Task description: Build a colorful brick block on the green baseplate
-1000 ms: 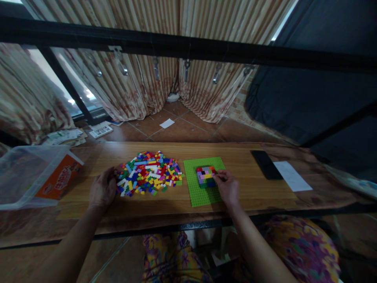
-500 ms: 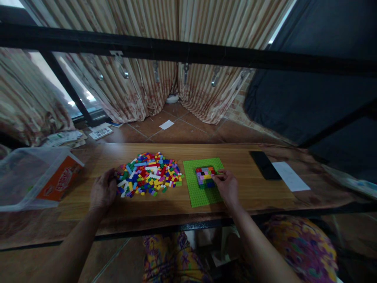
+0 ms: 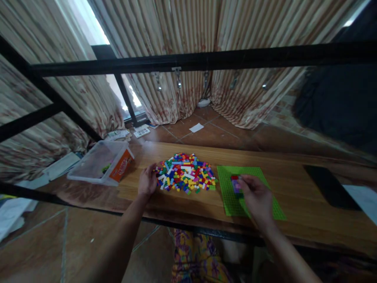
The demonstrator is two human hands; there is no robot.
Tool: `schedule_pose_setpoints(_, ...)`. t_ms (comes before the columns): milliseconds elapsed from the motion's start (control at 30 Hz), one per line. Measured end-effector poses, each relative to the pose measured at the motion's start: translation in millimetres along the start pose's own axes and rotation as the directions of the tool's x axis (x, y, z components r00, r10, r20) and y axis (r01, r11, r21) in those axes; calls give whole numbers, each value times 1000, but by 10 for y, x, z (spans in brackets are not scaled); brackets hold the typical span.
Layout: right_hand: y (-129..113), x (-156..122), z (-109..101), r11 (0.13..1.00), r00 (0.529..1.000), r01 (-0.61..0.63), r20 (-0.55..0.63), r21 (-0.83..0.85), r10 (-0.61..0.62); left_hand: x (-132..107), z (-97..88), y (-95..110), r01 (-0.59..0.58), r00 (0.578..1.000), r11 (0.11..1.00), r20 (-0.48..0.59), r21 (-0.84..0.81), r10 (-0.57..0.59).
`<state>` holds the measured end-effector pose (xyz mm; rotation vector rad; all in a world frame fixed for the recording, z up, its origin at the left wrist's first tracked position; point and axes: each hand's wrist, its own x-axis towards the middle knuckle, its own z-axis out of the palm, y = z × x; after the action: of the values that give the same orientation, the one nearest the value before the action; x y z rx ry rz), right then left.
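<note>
A heap of loose, many-coloured toy bricks lies on the wooden board. At its left edge rests my left hand, fingers curved and apart around the outermost bricks, with nothing visible held. To the right of the heap is a green studded baseplate. A small block of joined bricks, with red and purple showing, sits on the plate. Over the right part of that block is my right hand, thumb and fingers pinched together. Whatever is between its fingertips is hidden, as is much of the block.
A clear plastic bin with an orange label stands left, a small green thing inside. A black phone-like slab and white paper lie at the right. A dark metal bar crosses beyond the wooden board, before curtains.
The view has swung left, so everything sits further right in the picture. My right hand now covers more of the brick block. My left hand stays at the heap's left edge.
</note>
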<state>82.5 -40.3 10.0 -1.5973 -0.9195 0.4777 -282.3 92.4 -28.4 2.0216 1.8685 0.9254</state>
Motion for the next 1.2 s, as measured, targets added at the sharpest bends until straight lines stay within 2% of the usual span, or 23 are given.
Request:
schedule_pose_setpoints(100, -208, -116, 327, 988, 971, 143, 203, -62, -127, -12, 14, -13, -8, 1000, 1000, -19, -26, 7)
schedule_pose_setpoints(233, -443, -206, 791, 955, 861, 291, 452, -60, -234, -22, 33, -30, -14, 999, 997, -38, -74, 11)
schedule_pose_setpoints(333, -568, -202, 1156, 915, 784, 402, 530, -40, -322, -27, 55, -56, -3, 999, 995, -51, -100, -2)
schedule_pose_setpoints(467, -681, -151, 1604, 858, 688, 508, 635, -74, -352, -42, 77, -77, 26, 998, 990, -60, -140, -35)
schedule_pose_setpoints(567, -705, -91, 1834, 828, 665, 543, 674, -141, -321, -53, 79, -73, 49, 996, 984, -65, -169, -61)
schedule_pose_setpoints(700, -634, 36, 1918, 825, 688, 534, 662, -186, -296, -59, 69, -55, 75, 993, 978, -77, -195, -91)
schedule_pose_setpoints(833, -510, 192, 1793, 815, 723, 524, 634, -246, -274, -67, 45, -25, 78, 992, 975, -80, -210, -97)
schedule_pose_setpoints(933, -465, 248, 1706, 793, 713, 547, 645, -269, -273, -75, 20, 2, 72, 993, 974, -77, -216, -90)
schedule_pose_setpoints(1000, -479, 235, 1713, 770, 676, 584, 678, -255, -289, -79, 4, 18, 67, 994, 974, -75, -216, -85)
schedule_pose_setpoints(1133, -553, 154, 1874, 650, 527, 728, 785, -219, -326, -80, -12, 32, 66, 994, 974, -71, -215, -83)
schedule_pose_setpoints(1200, -575, 136, 1968, 609, 489, 762, 812, -221, -318, -78, -11, 28, 69, 994, 975, -68, -213, -85)
